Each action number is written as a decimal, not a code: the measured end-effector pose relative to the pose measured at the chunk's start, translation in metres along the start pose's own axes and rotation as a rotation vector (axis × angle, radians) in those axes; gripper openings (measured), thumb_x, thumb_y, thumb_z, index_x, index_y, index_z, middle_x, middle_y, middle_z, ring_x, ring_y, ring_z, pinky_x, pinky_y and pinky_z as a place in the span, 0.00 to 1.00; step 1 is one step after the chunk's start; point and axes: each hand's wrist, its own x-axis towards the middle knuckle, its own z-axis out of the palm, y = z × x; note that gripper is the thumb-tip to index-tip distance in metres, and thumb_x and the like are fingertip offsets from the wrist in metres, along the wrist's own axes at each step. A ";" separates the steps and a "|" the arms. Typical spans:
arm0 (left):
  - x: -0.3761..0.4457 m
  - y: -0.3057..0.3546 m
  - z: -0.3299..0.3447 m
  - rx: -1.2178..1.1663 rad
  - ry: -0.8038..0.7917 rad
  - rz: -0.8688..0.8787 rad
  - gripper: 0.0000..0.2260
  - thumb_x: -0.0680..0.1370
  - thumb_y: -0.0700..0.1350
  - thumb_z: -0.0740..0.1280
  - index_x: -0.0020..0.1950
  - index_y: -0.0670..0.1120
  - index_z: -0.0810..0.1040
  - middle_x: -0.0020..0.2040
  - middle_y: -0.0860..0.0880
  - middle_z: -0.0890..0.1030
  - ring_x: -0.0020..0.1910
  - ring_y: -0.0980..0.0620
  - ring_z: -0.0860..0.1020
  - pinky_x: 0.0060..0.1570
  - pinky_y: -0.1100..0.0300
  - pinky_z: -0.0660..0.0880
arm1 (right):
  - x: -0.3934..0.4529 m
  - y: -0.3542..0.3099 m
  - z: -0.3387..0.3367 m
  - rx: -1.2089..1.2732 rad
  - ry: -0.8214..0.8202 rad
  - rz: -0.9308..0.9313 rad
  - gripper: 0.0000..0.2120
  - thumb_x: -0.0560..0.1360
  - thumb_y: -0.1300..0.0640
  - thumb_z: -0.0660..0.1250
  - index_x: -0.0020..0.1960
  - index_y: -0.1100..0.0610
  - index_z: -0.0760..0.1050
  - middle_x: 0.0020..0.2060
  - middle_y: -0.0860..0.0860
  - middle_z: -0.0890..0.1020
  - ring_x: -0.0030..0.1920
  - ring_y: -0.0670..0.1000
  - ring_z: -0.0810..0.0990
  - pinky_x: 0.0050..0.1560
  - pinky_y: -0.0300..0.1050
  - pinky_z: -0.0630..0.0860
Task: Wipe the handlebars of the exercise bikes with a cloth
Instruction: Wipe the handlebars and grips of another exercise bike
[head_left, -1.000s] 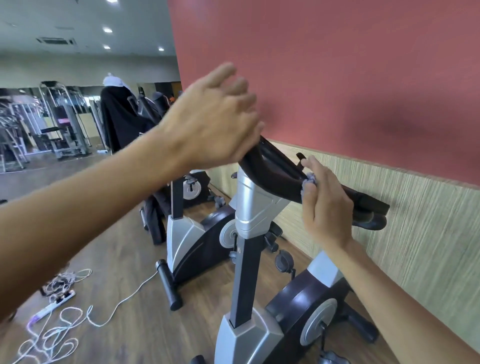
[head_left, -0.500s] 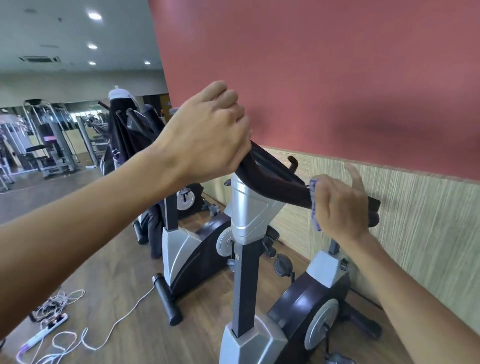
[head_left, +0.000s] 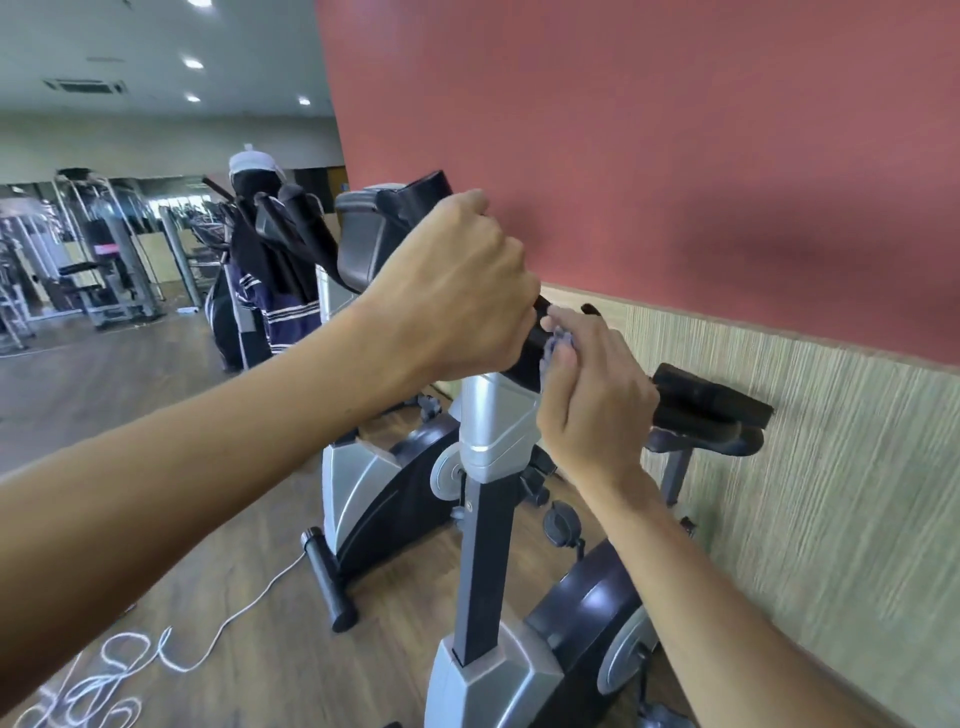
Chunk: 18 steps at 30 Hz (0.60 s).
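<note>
Fingers (head_left: 524, 312) of the left hand (head_left: 457, 291) are curled over the black handlebar (head_left: 706, 402) of the nearest exercise bike (head_left: 493, 519), gripping it just above the silver post. Fingers (head_left: 571, 327) of the right hand (head_left: 592, 395) are bent, and a bluish cloth (head_left: 556, 345) is pinched and pressed against the bar directly beside the left hand; only a small fold of cloth is seen between thumb and forefinger. The handlebar's long axis is seen running from upper left, near the console, down to the lower right, its far end pointing toward the wood-grain wall panel (head_left: 831, 493). Both hands are placed on the near stretch of the bar, almost touching; the far end is left uncovered. A second bike (head_left: 374, 467) is noted behind, and white cable (head_left: 171, 654) is coiled on the floor.
</note>
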 end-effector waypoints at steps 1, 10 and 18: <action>-0.001 0.002 0.001 0.001 0.019 -0.020 0.17 0.78 0.45 0.53 0.28 0.47 0.63 0.27 0.48 0.64 0.29 0.46 0.69 0.42 0.52 0.63 | -0.004 0.009 -0.001 0.006 0.008 -0.059 0.27 0.86 0.50 0.46 0.57 0.62 0.81 0.45 0.51 0.84 0.42 0.52 0.82 0.42 0.41 0.73; -0.007 0.019 0.012 0.021 0.114 -0.159 0.18 0.79 0.51 0.49 0.32 0.48 0.64 0.40 0.45 0.83 0.41 0.43 0.78 0.57 0.49 0.73 | -0.015 0.020 0.005 -0.021 0.195 -0.089 0.26 0.86 0.51 0.47 0.61 0.65 0.79 0.46 0.55 0.85 0.49 0.53 0.80 0.64 0.57 0.76; -0.009 0.029 0.032 0.190 0.243 -0.278 0.22 0.72 0.55 0.40 0.31 0.48 0.68 0.37 0.45 0.80 0.44 0.41 0.76 0.65 0.45 0.71 | -0.039 0.082 0.011 -0.224 0.413 -0.357 0.28 0.88 0.48 0.47 0.68 0.68 0.74 0.53 0.60 0.85 0.55 0.61 0.85 0.77 0.56 0.65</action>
